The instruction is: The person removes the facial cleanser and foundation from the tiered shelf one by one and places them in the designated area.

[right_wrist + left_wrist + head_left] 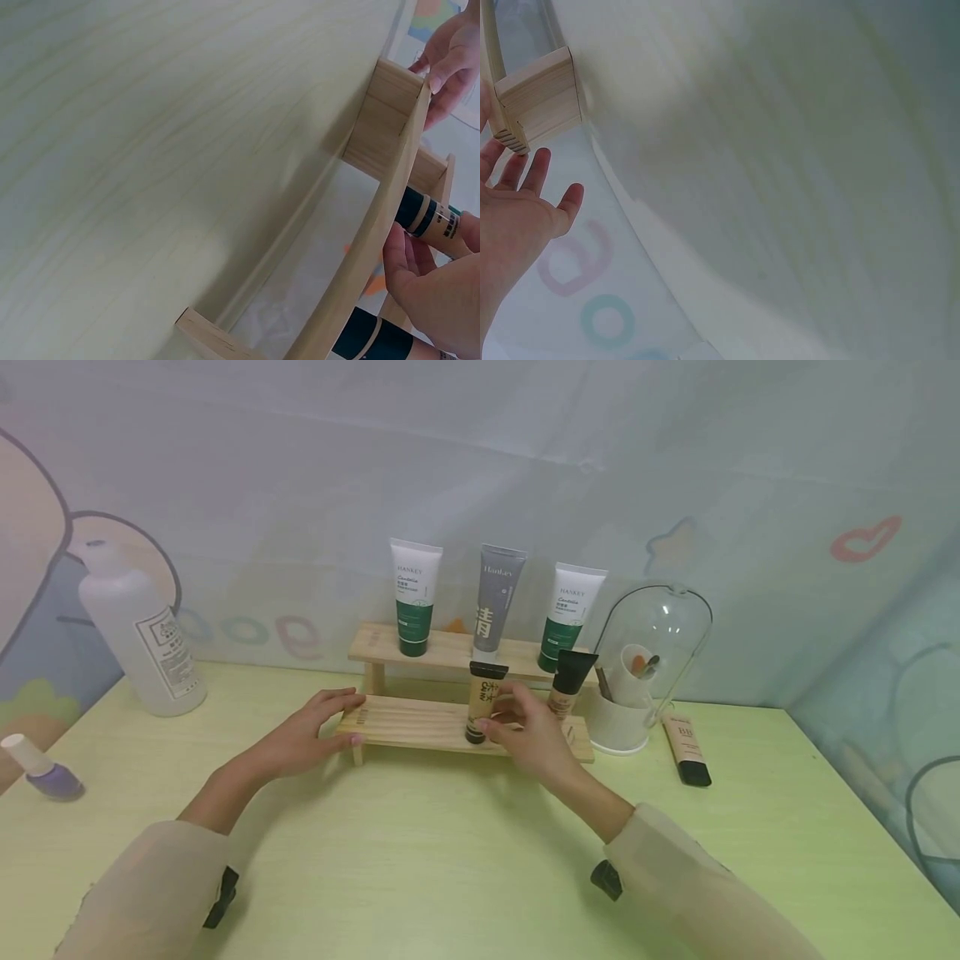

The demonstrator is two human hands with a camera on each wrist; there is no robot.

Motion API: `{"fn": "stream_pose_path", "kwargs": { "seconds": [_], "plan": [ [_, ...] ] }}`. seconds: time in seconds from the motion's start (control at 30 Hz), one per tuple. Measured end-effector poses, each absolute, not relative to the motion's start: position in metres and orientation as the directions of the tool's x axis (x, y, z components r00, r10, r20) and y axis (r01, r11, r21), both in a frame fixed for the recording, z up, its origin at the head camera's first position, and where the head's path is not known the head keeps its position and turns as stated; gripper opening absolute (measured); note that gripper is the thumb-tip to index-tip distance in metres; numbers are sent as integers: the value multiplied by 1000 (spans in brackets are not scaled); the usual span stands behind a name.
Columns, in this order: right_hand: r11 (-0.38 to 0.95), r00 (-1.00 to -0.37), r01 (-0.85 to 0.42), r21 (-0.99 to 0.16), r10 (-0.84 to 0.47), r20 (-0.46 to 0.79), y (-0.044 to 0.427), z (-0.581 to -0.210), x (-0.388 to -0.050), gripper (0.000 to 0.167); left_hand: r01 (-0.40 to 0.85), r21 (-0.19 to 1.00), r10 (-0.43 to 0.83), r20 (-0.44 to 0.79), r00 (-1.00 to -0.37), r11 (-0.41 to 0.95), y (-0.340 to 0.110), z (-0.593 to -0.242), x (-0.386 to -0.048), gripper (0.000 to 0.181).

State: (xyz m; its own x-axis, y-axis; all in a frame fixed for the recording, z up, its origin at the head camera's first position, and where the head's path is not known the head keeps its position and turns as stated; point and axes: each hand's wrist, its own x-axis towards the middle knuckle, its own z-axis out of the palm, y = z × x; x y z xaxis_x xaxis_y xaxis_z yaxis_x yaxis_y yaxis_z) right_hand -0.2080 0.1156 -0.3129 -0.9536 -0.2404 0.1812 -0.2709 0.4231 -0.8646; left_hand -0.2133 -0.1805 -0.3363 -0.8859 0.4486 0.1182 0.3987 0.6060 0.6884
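"Fingers first: how far open?"

"Thumb and fingers of the left hand [296, 747] are parted just enough to grip the left end of the wooden shelf's lower tier [408, 714]. Those of the right hand [536, 731] are nearly together, pinching a gold tube [479, 700] upright at that tier, near its middle."

"Resting on it?"

"Can't tell."

"Containers, from the left?"

"Nail polish bottle [56, 781], purple inside; pump bottle [131, 627], contents unclear. On the upper tier [450, 647] stand a green-and-white tube [415, 602], a grey tube [498, 597] and another green-and-white one. Through a clear dome [686, 627] shows a white cup [628, 687] with brush-like tips in it."

"Anything only one view gives?"

"Left wrist: the little finger, spread clear of the wood. Right wrist: the gold tube's dark cap [411, 206] close against the shelf board. Head: a beige tube [684, 743] lying on the table [420, 860], at the right."
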Motion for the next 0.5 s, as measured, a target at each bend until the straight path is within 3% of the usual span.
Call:
{"fn": "stream_pose_path", "kwargs": {
  "seconds": [0.5],
  "plan": [
    [423,-951,-284,-861,-236,198,117,-314,-207,37,402,690,453,119,-883,602,-180,-335,-213,60]
  ]
}}
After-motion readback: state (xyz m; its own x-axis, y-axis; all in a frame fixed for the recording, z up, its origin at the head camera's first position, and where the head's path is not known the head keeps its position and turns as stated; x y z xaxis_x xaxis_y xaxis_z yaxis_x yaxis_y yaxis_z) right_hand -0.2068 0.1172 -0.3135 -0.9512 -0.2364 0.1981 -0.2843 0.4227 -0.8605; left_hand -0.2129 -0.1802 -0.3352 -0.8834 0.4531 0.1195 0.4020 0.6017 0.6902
